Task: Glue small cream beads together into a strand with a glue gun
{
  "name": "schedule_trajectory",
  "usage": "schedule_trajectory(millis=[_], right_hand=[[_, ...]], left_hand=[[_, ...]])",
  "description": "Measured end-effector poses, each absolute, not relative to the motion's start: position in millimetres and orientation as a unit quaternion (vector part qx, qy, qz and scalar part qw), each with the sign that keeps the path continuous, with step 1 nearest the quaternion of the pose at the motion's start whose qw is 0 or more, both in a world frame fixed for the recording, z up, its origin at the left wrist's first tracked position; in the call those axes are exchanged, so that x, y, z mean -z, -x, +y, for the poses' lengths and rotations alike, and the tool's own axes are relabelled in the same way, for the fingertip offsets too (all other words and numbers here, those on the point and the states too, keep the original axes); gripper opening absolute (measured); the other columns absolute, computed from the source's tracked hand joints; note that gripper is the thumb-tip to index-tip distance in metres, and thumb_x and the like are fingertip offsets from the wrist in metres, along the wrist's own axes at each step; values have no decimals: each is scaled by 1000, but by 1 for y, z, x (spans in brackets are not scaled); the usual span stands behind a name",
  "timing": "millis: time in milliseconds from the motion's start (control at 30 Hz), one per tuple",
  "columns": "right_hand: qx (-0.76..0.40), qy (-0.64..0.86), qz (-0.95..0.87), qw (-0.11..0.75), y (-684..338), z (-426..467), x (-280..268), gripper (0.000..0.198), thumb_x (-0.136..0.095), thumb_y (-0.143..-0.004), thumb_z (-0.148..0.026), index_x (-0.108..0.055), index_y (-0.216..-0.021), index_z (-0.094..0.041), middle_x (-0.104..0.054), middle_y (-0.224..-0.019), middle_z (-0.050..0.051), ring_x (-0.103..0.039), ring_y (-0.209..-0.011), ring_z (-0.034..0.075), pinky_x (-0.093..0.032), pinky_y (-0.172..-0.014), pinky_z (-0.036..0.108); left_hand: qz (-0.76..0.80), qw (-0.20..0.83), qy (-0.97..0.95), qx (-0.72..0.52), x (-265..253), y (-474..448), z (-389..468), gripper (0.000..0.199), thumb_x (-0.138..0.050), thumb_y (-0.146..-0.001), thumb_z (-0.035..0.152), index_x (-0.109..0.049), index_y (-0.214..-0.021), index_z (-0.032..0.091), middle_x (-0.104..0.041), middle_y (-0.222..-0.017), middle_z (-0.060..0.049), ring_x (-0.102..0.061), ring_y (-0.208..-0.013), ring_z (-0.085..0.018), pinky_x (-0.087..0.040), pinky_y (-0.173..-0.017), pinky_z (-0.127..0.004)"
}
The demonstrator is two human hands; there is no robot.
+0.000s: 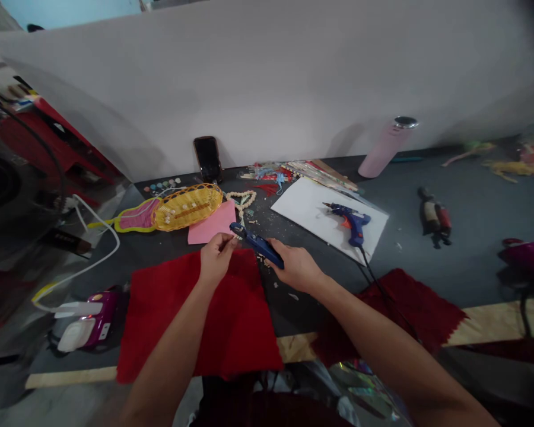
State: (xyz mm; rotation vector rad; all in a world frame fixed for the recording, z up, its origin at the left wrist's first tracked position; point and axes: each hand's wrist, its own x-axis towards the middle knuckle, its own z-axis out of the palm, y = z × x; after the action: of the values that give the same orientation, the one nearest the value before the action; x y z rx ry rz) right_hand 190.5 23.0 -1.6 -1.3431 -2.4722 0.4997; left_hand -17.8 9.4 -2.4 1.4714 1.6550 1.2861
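My right hand (296,265) is wrapped round a blue hand tool (264,248) with a dark, rounded head, whose exact kind I cannot make out. The tool's head points left, close to the fingertips of my left hand (216,255). That hand is pinched closed, and whatever it holds is too small to name. Under my left hand and forearm lies a red cloth (160,302). Just beyond the hands are a pink sheet (213,222) and a loop of pale beads (242,201). Small pale scraps are scattered beside the tool.
A blue glue gun (353,222) rests on a white board (311,207). Behind stand a phone (208,159) and a pink bottle (387,148). A yellow woven basket (189,207) lies left. A purple power strip (102,320) with a white cable sits front left.
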Motion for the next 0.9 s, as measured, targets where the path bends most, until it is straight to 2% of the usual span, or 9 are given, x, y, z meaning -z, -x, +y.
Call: schedule_trajectory(millis=[100,233,533,667,900], right_hand=[[-181,447,-862,158,-192,26,5,49,-47,-85,-33,-35,-130,-20,-60,-117,9,-61,-98,22,-46,-82,30],[-193,430,-868,156,-195,28,7,53,-48,-84,-33,-33,-133,-19,-57,-121,11,-58,-104,23,-44,-87,32],[-185,433,-871,141,-197,27,6,51,-48,-84,-33,-36,-131,-19,-58,-121,10,-59,-103,24,-45,-86,33],[-168,450,-867,133,-195,24,4,49,-48,-84,-32,-38,-130,-20,-61,-118,9,-61,-99,23,-46,-83,31],[-171,476,-853,124,-191,21,2,45,-47,-85,-33,-40,-128,-20,-63,-113,8,-63,-93,23,-46,-79,30]], left_hand=[[617,286,-565,-468,-1,20,8,16,-55,-79,32,-59,-75,17,-67,-67,-2,-59,-63,-13,-43,-63,-23],[584,354,-558,-471,-1,24,8,18,-55,-79,33,-58,-73,16,-64,-58,-1,-50,-51,-11,-38,-53,-22],[533,461,-518,-485,2,30,9,21,-58,-77,35,-53,-68,16,-59,-50,1,-38,-40,-7,-28,-43,-20],[544,439,-523,-488,6,29,10,21,-57,-78,36,-55,-72,16,-59,-52,1,-39,-42,-8,-30,-45,-20],[607,297,-567,-471,2,18,8,20,-51,-81,33,-58,-72,17,-64,-64,-1,-55,-60,-13,-40,-60,-23]])
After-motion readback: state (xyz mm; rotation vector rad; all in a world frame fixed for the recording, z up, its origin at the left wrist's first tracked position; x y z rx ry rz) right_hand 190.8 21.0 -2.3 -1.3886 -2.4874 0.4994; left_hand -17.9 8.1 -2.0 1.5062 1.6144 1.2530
